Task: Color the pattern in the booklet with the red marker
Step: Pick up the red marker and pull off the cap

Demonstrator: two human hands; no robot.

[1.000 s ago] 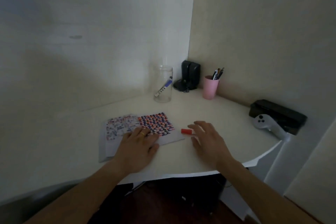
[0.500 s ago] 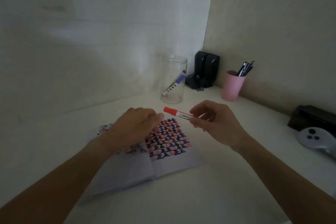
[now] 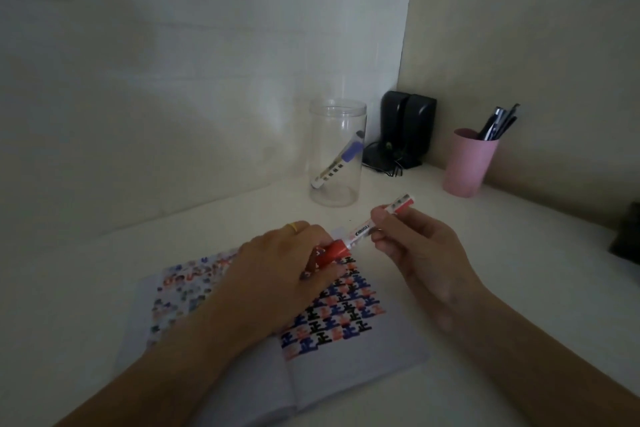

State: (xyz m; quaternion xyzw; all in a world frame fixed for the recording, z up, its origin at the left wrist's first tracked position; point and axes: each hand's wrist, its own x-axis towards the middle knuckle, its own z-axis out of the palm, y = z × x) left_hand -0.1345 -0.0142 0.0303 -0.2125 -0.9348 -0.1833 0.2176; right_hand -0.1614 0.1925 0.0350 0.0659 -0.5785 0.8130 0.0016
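The booklet (image 3: 356, 354) lies open on the white desk, its right page printed with a red, blue and black pattern (image 3: 341, 314). Above that page I hold the red marker (image 3: 362, 230) slanted, tail up to the right. My right hand (image 3: 420, 253) grips the white barrel. My left hand (image 3: 287, 274), with a yellow ring, is closed around the marker's red cap (image 3: 90, 252) at the lower end. The cap still sits on the barrel. My left forearm covers part of the left page.
A clear jar (image 3: 336, 152) holding a blue-capped marker stands behind the booklet. Black speakers (image 3: 405, 128) fill the corner, a pink cup (image 3: 469, 163) with pens stands to the right, and a dark object (image 3: 627, 236) sits at the right edge.
My right hand picked the marker off the desk and lifted it over the booklet. My left hand left the page and closed on the red cap. The view moved closer.
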